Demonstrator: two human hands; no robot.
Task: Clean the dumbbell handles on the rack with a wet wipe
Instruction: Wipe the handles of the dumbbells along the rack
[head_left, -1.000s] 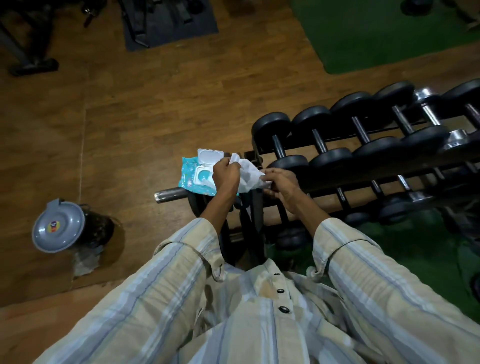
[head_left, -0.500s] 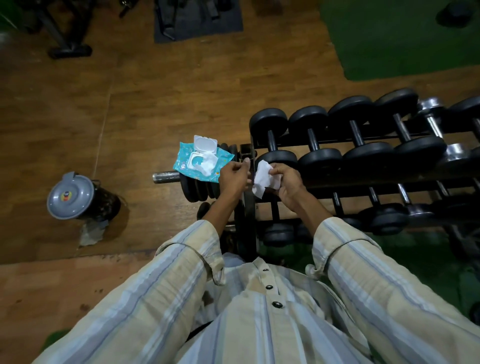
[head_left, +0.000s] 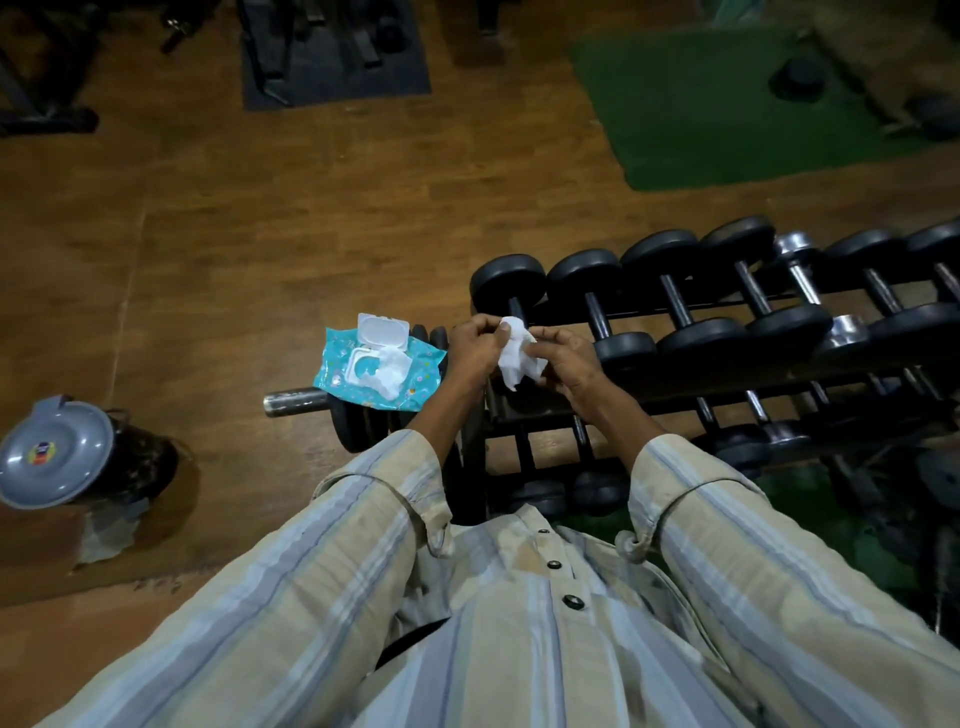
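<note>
The fingers of the left hand (head_left: 475, 345) pinch the upper edge of a crumpled white wet wipe (head_left: 516, 351), thumb and forefinger closed on it, while the fingers of the right hand (head_left: 569, 358) curl around its lower right side, so the wipe hangs bunched between the two hands. Both hands sit over the left end of the dumbbell rack (head_left: 691, 387), just in front of the leftmost dumbbell (head_left: 511, 291), whose dark handle runs down behind the wipe; whether the wipe touches that handle cannot be told. To the right, a row of black dumbbells (head_left: 675, 306) lies across the top tier, with one chrome dumbbell (head_left: 815, 296) among them, and more weights sit on the tier below. Just left of the left hand, a blue wipe pack (head_left: 337, 364) rests on a stack of weight plates (head_left: 358, 421) on a steel bar (head_left: 293, 402), its white flip lid open and a wipe sticking out. Further left on the wooden floor (head_left: 260, 234) stands a dark bin with a grey lid (head_left: 54, 452). A green mat (head_left: 717, 109) lies beyond the rack, and striped shirt sleeves (head_left: 337, 561) fill the foreground
</note>
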